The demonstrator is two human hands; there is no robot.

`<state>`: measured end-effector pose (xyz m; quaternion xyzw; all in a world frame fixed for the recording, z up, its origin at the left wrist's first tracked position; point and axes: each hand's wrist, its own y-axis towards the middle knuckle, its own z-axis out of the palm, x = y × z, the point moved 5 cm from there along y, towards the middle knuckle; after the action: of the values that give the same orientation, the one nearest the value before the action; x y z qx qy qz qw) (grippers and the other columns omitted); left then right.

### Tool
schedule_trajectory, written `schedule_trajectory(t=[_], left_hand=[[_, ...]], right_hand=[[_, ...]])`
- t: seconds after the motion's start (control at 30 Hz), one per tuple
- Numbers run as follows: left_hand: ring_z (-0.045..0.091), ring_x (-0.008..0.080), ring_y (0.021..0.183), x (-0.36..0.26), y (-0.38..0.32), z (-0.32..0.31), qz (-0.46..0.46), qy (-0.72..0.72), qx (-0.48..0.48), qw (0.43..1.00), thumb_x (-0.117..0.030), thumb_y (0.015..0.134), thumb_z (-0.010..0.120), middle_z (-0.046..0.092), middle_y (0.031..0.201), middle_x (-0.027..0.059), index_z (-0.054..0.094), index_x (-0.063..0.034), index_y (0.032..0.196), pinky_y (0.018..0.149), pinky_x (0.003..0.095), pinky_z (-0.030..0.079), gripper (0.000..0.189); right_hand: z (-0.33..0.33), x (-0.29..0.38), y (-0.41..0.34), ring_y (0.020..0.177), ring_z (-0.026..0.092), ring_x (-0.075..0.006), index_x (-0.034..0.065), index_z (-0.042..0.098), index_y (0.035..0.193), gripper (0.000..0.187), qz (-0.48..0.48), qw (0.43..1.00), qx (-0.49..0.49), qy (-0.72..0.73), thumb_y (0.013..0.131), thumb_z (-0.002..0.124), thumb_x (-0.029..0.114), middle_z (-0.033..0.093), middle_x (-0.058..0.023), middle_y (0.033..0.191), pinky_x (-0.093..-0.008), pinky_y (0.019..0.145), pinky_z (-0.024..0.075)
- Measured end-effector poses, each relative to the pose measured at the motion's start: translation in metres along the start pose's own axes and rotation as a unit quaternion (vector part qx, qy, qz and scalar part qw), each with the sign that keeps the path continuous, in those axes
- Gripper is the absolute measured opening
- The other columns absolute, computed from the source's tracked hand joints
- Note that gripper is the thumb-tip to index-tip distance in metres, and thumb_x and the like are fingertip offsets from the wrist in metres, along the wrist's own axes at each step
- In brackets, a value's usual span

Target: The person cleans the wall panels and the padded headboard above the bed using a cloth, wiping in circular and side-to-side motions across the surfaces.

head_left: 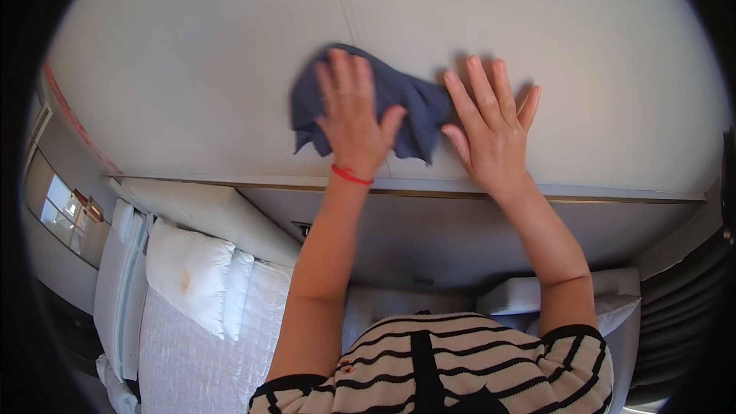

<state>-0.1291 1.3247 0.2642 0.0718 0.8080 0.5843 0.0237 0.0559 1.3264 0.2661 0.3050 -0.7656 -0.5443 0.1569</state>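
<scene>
My left hand (pixel 353 112), with a red string bracelet at its wrist, lies flat on a dark blue-grey cloth (pixel 414 103), its fingers slightly blurred. Under the cloth is a broad pale panel (pixel 201 86) with a thin seam running up its middle. To the right of the cloth, my right hand (pixel 494 121) rests with spread fingers against the same panel and holds nothing. Its thumb is close to the cloth's right edge.
A narrow ledge (pixel 431 188) edges the panel. At the lower left are a bed (pixel 184 356) and a white pillow (pixel 187 270) with a brownish stain. A sofa (pixel 512 296) and a dark curtain (pixel 678 322) are at the lower right.
</scene>
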Motion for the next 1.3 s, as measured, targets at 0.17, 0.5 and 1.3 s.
schedule_trajectory(t=[0.17,0.5,1.3], left_hand=[[0.027,0.0475,0.138,-0.015,-0.039,0.038,0.104,0.411,-0.064,0.903,-0.049,0.083,0.062,0.029,0.152,0.0216,0.037,-0.0073,0.144,0.1,0.0675,0.028,0.077],[0.016,0.0483,0.143,-0.011,0.059,-0.013,0.029,0.056,0.008,0.998,-0.031,0.076,0.071,0.016,0.158,0.0205,0.028,-0.0077,0.149,0.098,0.0684,0.029,0.088],[0.024,0.043,0.142,-0.021,0.083,-0.023,0.125,0.008,-0.016,0.992,-0.037,0.074,0.072,0.026,0.156,0.0162,0.039,-0.0118,0.145,0.079,0.0539,0.035,0.082]], right_hand=[[0.002,-0.011,0.016,0.142,0.031,-0.0186,0.0261,0.046,0.143,0.059,-0.057,0.995,-0.013,-0.075,0.087,0.056,0.043,0.037,0.0033,0.153,-0.061,0.111,0.0069],[-0.002,-0.018,0.015,0.142,0.029,-0.0174,0.0261,0.044,0.144,0.071,-0.095,0.99,0.007,-0.101,0.079,0.067,0.041,0.034,0.0039,0.154,-0.0618,0.107,0.0194],[-0.026,-0.022,0.079,0.142,0.031,-0.0243,0.0222,0.047,0.142,0.067,-0.082,0.991,-0.035,-0.097,0.079,0.067,0.032,0.036,-0.0028,0.153,-0.0607,0.11,0.0139]])
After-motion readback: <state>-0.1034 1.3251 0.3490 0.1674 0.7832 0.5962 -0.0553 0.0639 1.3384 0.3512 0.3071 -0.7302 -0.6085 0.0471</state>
